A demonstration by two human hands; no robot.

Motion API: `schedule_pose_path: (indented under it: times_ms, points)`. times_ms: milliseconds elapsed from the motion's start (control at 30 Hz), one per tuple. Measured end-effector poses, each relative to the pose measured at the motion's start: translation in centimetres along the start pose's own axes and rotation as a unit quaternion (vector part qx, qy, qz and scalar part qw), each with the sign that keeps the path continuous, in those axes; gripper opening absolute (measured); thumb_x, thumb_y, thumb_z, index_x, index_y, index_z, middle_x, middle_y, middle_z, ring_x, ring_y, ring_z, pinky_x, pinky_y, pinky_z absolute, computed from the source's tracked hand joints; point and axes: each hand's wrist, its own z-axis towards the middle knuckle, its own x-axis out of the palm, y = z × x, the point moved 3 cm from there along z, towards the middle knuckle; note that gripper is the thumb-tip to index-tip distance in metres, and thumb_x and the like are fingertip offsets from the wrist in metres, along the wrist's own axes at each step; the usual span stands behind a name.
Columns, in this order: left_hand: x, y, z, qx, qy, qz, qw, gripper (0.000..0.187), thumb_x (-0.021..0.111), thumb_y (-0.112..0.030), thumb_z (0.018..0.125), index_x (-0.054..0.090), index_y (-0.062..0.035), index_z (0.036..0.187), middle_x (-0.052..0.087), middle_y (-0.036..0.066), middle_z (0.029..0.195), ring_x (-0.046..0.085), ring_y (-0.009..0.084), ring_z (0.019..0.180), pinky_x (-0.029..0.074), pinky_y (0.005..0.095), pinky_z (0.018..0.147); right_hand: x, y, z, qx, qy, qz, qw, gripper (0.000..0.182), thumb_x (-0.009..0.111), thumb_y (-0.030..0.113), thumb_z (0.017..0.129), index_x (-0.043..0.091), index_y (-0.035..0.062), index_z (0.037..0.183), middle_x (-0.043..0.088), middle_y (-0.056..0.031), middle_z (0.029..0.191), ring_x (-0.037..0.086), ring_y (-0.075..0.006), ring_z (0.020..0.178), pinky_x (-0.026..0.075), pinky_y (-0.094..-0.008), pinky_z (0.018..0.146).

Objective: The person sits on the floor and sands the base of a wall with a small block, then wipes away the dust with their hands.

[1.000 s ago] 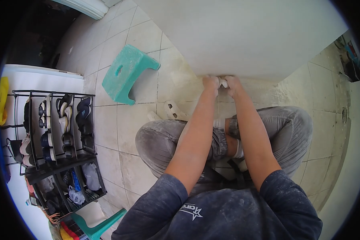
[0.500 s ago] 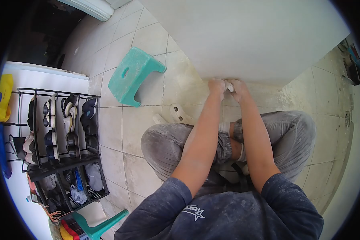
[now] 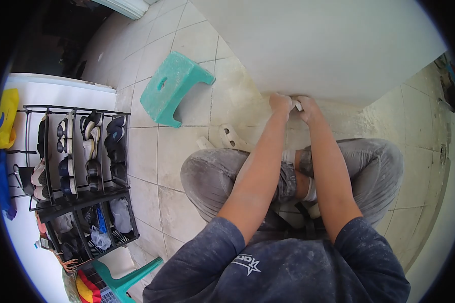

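Note:
Side by side, my left hand (image 3: 280, 103) and my right hand (image 3: 310, 109) are at the foot of the pale wall (image 3: 328, 55), near the floor. Fingers of both hands are closed around a small white block-like piece (image 3: 298, 105), whose end shows between them. The rest of the piece is hidden by the hands, so its exact kind cannot be made out. Both forearms reach forward between my bent knees. Whitish dust covers the hands, trousers (image 3: 212, 174) and shirt.
A dusty green plastic stool (image 3: 169, 81) stands on the tiled floor at left, with white clogs (image 3: 232, 137) nearer my knee. A black shoe rack (image 3: 86, 197) lines the left side, and a second green stool (image 3: 121, 280) is below it. The wall's lower corner is beside my left hand.
The view has shifted slightly. Both hands stay low against the wall, with a small turn of the wrists, and the white piece is still between them.

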Motion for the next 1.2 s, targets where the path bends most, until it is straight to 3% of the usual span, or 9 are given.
schedule_pose_path:
  times_ms: [267,367,467,567,667,767,933,1100,1200]
  points:
    - [-0.3,-0.9,0.5,0.018,0.007,-0.030,0.999,0.025,0.052,0.003,0.070,0.052,0.0079,0.095,0.056,0.014,0.083,0.055,0.0221,0.069,0.044,0.0342,0.057,0.7,0.3,0.1,-0.025,0.040,-0.014,0.999,0.014,0.046,0.004,0.080,0.056,-0.0012,0.088,0.057,-0.0104,0.081,0.054,-0.0195,0.068,0.045,-0.0317,0.055]
    - [0.2,0.9,1.9,-0.075,0.020,-0.112,0.991,0.024,0.052,0.003,0.070,0.051,0.0080,0.094,0.055,0.014,0.083,0.055,0.0219,0.069,0.044,0.0342,0.055,0.0,-1.3,1.2,-0.016,0.011,-0.052,0.998,0.015,0.045,0.003,0.080,0.056,-0.0015,0.090,0.057,-0.0109,0.082,0.055,-0.0202,0.070,0.046,-0.0331,0.057]
    - [0.3,1.0,2.1,-0.099,0.021,-0.173,0.980,0.021,0.049,0.004,0.072,0.052,0.0088,0.092,0.057,0.021,0.086,0.059,0.0265,0.074,0.046,0.0359,0.060,0.5,-0.2,0.7,-0.039,0.026,-0.054,0.997,0.016,0.046,0.003,0.079,0.056,-0.0016,0.090,0.057,-0.0117,0.083,0.055,-0.0209,0.070,0.047,-0.0341,0.059]
    - [0.3,1.0,2.5,-0.012,-0.014,-0.106,0.994,0.021,0.050,0.004,0.071,0.051,0.0080,0.092,0.055,0.015,0.081,0.054,0.0214,0.066,0.042,0.0344,0.048,1.7,0.3,-1.2,-0.037,0.040,-0.006,0.998,0.016,0.046,0.002,0.078,0.056,-0.0017,0.090,0.057,-0.0127,0.084,0.055,-0.0212,0.071,0.046,-0.0339,0.060]
    - [0.7,2.4,3.9,-0.048,-0.015,-0.071,0.996,0.020,0.048,0.005,0.072,0.052,0.0073,0.091,0.055,0.014,0.080,0.054,0.0210,0.065,0.042,0.0332,0.049,1.3,0.0,0.0,-0.020,0.025,-0.024,0.999,0.016,0.047,0.003,0.079,0.057,-0.0022,0.090,0.057,-0.0132,0.085,0.055,-0.0215,0.073,0.046,-0.0333,0.061]
    - [0.3,1.2,2.6,-0.090,0.028,-0.152,0.984,0.019,0.047,0.006,0.072,0.052,0.0060,0.090,0.055,0.013,0.078,0.053,0.0201,0.064,0.042,0.0324,0.049,0.4,-0.8,1.4,-0.013,0.028,-0.030,0.999,0.016,0.047,0.004,0.079,0.057,-0.0030,0.091,0.057,-0.0130,0.087,0.055,-0.0216,0.075,0.046,-0.0335,0.061]
    - [0.1,0.5,2.7,-0.023,0.009,-0.109,0.994,0.018,0.049,0.005,0.072,0.053,0.0039,0.090,0.055,0.012,0.077,0.053,0.0200,0.064,0.043,0.0336,0.049,1.1,0.2,0.2,-0.038,0.045,-0.029,0.998,0.016,0.047,0.003,0.080,0.057,-0.0041,0.089,0.058,-0.0124,0.086,0.056,-0.0214,0.074,0.046,-0.0345,0.059]
    - [0.9,2.1,3.7,-0.056,0.004,-0.151,0.987,0.018,0.051,0.003,0.072,0.053,0.0031,0.090,0.055,0.012,0.077,0.053,0.0201,0.065,0.042,0.0347,0.049,0.9,-0.8,0.9,-0.030,0.008,-0.033,0.999,0.016,0.046,0.003,0.080,0.057,-0.0048,0.089,0.058,-0.0117,0.085,0.056,-0.0214,0.073,0.047,-0.0342,0.059]
    - [-0.1,0.8,2.3,-0.047,0.021,-0.154,0.987,0.020,0.051,0.003,0.072,0.052,0.0049,0.092,0.055,0.015,0.081,0.055,0.0227,0.069,0.043,0.0345,0.053,0.7,-0.5,0.7,-0.029,0.047,-0.024,0.998,0.016,0.046,0.002,0.079,0.057,-0.0038,0.090,0.058,-0.0113,0.085,0.056,-0.0214,0.075,0.048,-0.0349,0.059]
